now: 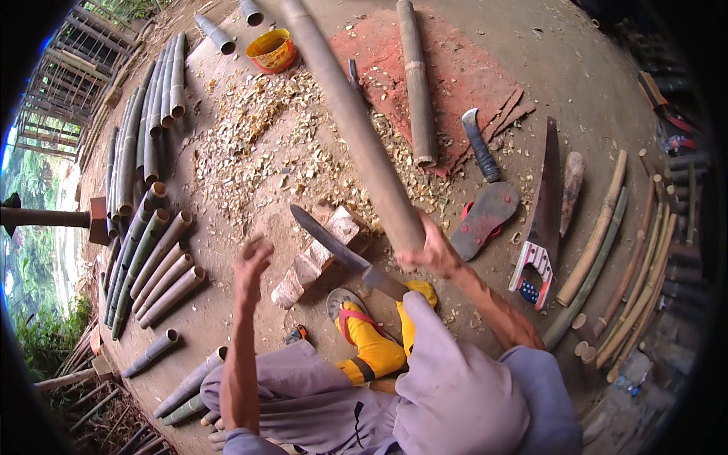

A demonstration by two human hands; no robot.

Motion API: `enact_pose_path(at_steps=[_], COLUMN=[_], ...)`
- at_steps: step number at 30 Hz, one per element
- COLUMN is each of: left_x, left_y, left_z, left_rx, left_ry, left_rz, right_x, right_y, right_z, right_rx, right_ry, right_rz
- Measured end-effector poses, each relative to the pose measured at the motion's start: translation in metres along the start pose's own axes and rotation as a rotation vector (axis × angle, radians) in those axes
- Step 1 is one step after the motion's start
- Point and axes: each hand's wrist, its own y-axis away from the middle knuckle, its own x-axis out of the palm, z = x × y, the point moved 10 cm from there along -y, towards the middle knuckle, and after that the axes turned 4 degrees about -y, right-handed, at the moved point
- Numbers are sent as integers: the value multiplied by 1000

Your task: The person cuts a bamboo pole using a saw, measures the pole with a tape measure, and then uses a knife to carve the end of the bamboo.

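My right hand (432,246) is closed round the near end of a long, thick bamboo pole (356,129), which slants up and away to the left. Off to its left, my left hand (252,256) is raised, its fingers loosely bent and nothing seen in them. Between the hands a machete (330,239) with a dark curved blade lies across a chopped wood block (318,258), its handle end pointing toward my knee. My feet in yellow socks (375,345) and sandals are just below the block.
Bamboo pieces (155,250) lie in rows at left. Beyond the block are wood chips (265,144), a yellow-red bowl (271,51) and another bamboo pole (417,83) on a red mat (470,61). A hooked knife (481,144), a sandal (485,220), a handsaw (542,205) and poles (599,235) lie right.
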Motion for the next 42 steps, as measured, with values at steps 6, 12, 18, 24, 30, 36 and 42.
enact_pose_path(at_steps=[6,12,18,24,30,36,42], left_x=[7,-100,-159,-220,-171,-134,-108], left_y=[-23,-11,32,87,92,71,68], left_z=[-130,-106,-129,-147,-141,-121,-116], left_rx=[-7,58,91,300,436,518,551], left_ry=[666,792,803,672,732,725,646], left_rz=[-44,-375,-450,-619,-665,-699,-672], right_x=[91,19,62,69,45,79,93], right_y=[50,37,44,51,49,31,7], right_z=[30,-94,-184,-133,-65,-38,4], right_rx=[-171,286,140,257,36,14,-165], right_ry=[380,215,911,525,516,638,554], right_rz=[216,-209,-107,-123,-167,-54,-40])
